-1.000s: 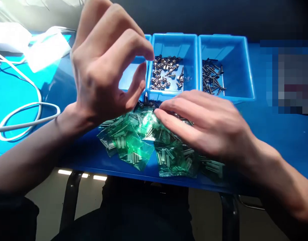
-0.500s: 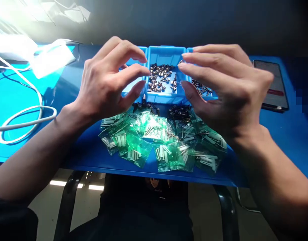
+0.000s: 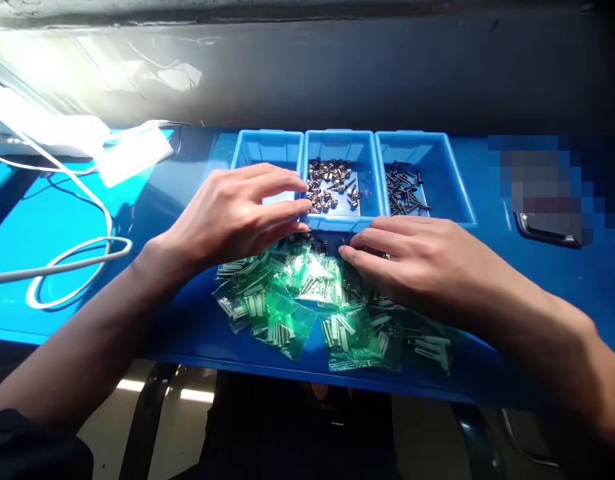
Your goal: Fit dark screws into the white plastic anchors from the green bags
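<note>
The green plastic bags of metal pins (image 3: pixel 307 297) lie heaped on the blue table (image 3: pixel 187 340) under my right hand (image 3: pixel 402 267), its fingertips touching them, though I cannot tell if it grips anything. My left hand (image 3: pixel 232 217) hovers open and empty just beside the middle blue bin (image 3: pixel 337 143) of silver screws (image 3: pixel 332 187)

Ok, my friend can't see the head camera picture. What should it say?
The left hand and right hand reach over small green plastic bags below three blue bins. The middle bin holds shiny screws, the right one dark screws.
</note>
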The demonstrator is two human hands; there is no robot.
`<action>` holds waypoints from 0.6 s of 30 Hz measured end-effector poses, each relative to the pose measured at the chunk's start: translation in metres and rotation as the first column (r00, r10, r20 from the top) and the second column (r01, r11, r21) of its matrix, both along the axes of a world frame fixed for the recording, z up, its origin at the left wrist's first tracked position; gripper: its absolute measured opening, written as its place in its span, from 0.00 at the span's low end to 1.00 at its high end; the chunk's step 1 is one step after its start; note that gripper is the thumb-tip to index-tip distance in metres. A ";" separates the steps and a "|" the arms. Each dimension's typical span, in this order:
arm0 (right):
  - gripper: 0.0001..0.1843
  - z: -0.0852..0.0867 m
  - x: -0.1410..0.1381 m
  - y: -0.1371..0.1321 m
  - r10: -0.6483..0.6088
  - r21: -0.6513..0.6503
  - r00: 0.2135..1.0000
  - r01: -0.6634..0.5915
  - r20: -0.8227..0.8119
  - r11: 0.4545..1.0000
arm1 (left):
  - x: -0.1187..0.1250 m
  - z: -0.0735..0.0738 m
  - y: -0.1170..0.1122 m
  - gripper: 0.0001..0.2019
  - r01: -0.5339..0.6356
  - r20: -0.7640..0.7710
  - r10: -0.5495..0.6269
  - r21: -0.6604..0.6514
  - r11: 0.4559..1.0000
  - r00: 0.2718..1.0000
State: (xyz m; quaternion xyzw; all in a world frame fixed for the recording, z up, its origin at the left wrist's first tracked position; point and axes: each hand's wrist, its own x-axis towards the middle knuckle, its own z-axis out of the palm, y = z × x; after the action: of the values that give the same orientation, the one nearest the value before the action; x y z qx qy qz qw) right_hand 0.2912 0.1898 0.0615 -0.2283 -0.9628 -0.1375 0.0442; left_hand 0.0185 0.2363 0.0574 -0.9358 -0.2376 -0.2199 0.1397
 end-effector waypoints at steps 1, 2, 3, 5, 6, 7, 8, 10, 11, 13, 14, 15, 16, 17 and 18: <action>0.14 0.000 -0.001 0.000 0.006 0.001 1.000 -0.006 0.004 1.000 | 0.000 -0.001 0.000 0.15 -0.005 0.007 0.005 -0.002 1.000 1.000; 0.14 0.000 -0.002 -0.001 0.007 -0.004 1.000 -0.006 0.011 1.000 | 0.001 -0.002 -0.001 0.14 -0.008 0.018 0.008 -0.004 1.000 1.000; 0.14 0.000 -0.003 -0.002 0.006 -0.015 1.000 -0.006 0.019 1.000 | 0.001 -0.003 -0.001 0.13 -0.009 0.028 0.009 -0.005 1.000 1.000; 0.14 0.001 -0.004 -0.002 -0.003 -0.044 1.000 0.004 0.028 0.999 | 0.002 -0.003 -0.003 0.11 -0.006 0.042 0.006 -0.009 1.000 0.999; 0.14 0.001 -0.005 -0.003 -0.010 -0.060 1.000 0.012 0.028 0.998 | 0.002 -0.003 -0.003 0.10 -0.004 0.042 0.005 -0.009 1.000 0.999; 0.14 0.001 -0.005 -0.002 -0.018 -0.072 1.000 0.020 0.024 0.997 | 0.003 -0.003 -0.004 0.10 -0.004 0.034 0.005 -0.009 1.000 0.999; 0.15 0.001 -0.005 -0.002 -0.024 -0.080 1.000 0.026 0.019 0.996 | 0.003 -0.002 -0.005 0.10 -0.010 0.023 0.010 -0.006 1.000 1.000; 0.14 -0.001 -0.005 -0.001 -0.024 -0.097 1.000 0.025 0.013 0.995 | 0.005 -0.001 -0.006 0.11 -0.030 0.002 0.030 0.005 1.000 1.000; 0.14 -0.001 -0.005 -0.001 -0.021 -0.100 1.000 0.023 0.011 0.995 | 0.005 -0.001 -0.007 0.10 -0.042 0.001 0.042 0.012 0.999 0.999; 0.14 -0.002 -0.006 -0.002 -0.017 -0.065 1.000 0.017 0.006 0.998 | 0.007 -0.002 -0.008 0.09 -0.061 0.025 0.060 0.029 0.998 0.998; 0.14 -0.003 -0.007 -0.003 -0.017 -0.031 1.000 0.017 0.002 0.999 | 0.007 -0.003 -0.008 0.08 -0.067 0.042 0.065 0.034 0.997 0.997; 0.14 -0.003 -0.008 -0.004 -0.020 0.003 1.000 0.020 -0.012 1.000 | 0.008 -0.005 -0.008 0.08 -0.069 0.058 0.067 0.036 0.997 0.996; 0.13 -0.003 -0.009 -0.006 -0.021 0.034 0.999 0.023 -0.041 0.999 | 0.009 -0.006 -0.008 0.08 -0.071 0.072 0.069 0.038 0.997 0.995; 0.12 -0.003 -0.011 -0.008 -0.021 0.051 0.996 0.025 -0.083 0.998 | 0.010 -0.007 -0.009 0.08 -0.074 0.083 0.071 0.037 0.997 0.994; 0.11 -0.002 -0.012 -0.010 -0.025 0.047 0.990 0.031 -0.136 0.998 | 0.012 -0.008 -0.010 0.08 -0.077 0.091 0.074 0.036 0.996 0.993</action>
State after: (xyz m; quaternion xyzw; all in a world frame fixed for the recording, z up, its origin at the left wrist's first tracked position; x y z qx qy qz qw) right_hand 0.2789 0.1800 0.0591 -0.2494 -0.9506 -0.1461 0.1131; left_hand 0.0304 0.2268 0.0492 -0.9124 -0.2745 -0.2609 0.1554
